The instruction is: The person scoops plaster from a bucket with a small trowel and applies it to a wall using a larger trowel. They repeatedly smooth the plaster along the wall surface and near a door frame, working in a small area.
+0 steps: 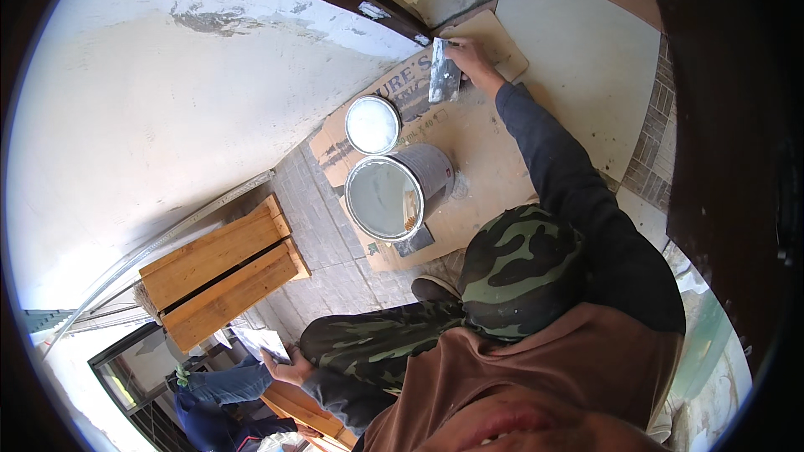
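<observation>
Scraper [444, 75] is what my right hand [473, 57] is closed on, up by the bottom of the white wall [167, 117]. I hold it at its top end, and the blade hangs down over the brown cardboard [486, 159].

I think it is light and stiff. The thin blade may bend a bit if I push. The wet paste could make it slippery, so the dry top end is the best place to hold.

It looks flat and wide, grey metal with white smears.

My left hand [285, 366] is low down beside my knee, closed on 1 flat white plate [260, 341]. I cannot tell what it is made of.

2 round cans sit on the cardboard: a small can [373, 124] with white stuff and a big bucket [394, 192]. A wooden stool [222, 272] stands near.
</observation>
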Demonstrator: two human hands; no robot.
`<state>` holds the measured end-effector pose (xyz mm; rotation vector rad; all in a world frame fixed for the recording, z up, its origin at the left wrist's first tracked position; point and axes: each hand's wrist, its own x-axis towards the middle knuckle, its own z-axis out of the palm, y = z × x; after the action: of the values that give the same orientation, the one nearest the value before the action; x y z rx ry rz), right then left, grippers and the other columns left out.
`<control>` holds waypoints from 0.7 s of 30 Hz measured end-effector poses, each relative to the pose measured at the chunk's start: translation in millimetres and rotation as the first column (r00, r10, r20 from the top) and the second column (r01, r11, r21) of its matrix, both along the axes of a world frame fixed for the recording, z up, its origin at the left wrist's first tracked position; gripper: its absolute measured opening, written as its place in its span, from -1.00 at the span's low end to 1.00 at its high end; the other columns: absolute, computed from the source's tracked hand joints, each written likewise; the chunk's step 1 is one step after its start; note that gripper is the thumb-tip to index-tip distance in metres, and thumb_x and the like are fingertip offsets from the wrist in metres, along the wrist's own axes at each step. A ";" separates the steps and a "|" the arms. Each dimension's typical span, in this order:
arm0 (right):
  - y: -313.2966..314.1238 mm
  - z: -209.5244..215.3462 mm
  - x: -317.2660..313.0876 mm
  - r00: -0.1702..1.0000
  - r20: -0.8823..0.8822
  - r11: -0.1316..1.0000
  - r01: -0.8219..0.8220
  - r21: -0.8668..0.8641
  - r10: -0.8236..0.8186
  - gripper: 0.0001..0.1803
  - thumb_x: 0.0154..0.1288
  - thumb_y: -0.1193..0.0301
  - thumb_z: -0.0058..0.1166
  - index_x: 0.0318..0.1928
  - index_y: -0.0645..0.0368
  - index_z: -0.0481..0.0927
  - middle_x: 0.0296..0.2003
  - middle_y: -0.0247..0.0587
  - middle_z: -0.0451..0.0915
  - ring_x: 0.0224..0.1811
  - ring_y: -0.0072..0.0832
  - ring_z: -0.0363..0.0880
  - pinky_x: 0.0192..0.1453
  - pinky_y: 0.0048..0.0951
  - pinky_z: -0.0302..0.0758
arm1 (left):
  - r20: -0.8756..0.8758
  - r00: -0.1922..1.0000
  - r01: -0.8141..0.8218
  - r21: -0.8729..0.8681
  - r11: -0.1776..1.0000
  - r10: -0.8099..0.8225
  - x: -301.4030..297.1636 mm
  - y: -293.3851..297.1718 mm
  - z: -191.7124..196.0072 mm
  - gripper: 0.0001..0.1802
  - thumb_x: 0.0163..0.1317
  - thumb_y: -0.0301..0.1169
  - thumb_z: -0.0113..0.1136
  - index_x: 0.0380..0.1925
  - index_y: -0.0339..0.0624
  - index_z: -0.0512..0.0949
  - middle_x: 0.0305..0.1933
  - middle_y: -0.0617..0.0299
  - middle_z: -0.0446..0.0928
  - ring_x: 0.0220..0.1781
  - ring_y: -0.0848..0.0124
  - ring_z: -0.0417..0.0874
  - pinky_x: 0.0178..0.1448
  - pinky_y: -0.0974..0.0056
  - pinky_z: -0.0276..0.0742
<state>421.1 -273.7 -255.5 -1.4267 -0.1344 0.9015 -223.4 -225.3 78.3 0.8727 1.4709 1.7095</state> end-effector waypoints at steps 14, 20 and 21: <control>-72.8 -25.4 -15.0 0.647 -0.761 0.886 0.381 0.265 -0.051 -0.71 0.23 0.32 0.30 -0.03 0.01 0.66 -0.16 -0.38 0.69 -0.13 -0.45 0.68 -0.04 -0.26 0.64 | 0.091 0.995 0.046 -0.018 0.999 -0.045 -37.6 21.7 -6.0 -0.64 0.18 -0.33 0.44 -0.05 -0.23 0.64 -0.19 0.11 0.68 -0.27 0.30 0.69 -0.34 0.32 0.58; -71.7 -34.9 -46.4 0.870 -0.486 0.963 0.056 0.262 0.082 -0.73 0.08 0.38 0.28 -0.16 0.14 0.66 -0.23 -0.31 0.67 -0.22 -0.47 0.60 -0.12 -0.39 0.51 | 0.142 0.990 -0.009 -0.070 0.997 0.019 -71.9 42.0 -6.9 -0.73 0.19 -0.38 0.47 -0.17 -0.28 0.67 -0.34 0.18 0.65 -0.44 0.37 0.64 -0.35 0.38 0.63; -69.7 -33.0 -43.1 0.915 -0.392 0.971 0.002 0.238 0.094 -0.73 0.04 0.39 0.28 -0.19 0.16 0.66 -0.24 -0.30 0.66 -0.24 -0.47 0.58 -0.13 -0.41 0.49 | 0.141 0.990 0.015 -0.086 0.996 -0.003 -77.7 43.7 -6.2 -0.74 0.20 -0.39 0.46 -0.16 -0.28 0.68 -0.34 0.18 0.66 -0.44 0.38 0.65 -0.35 0.38 0.64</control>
<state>378.0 -343.3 -288.5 -0.9994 0.0359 1.1613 -301.0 -181.7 72.2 0.6972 1.4331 1.6526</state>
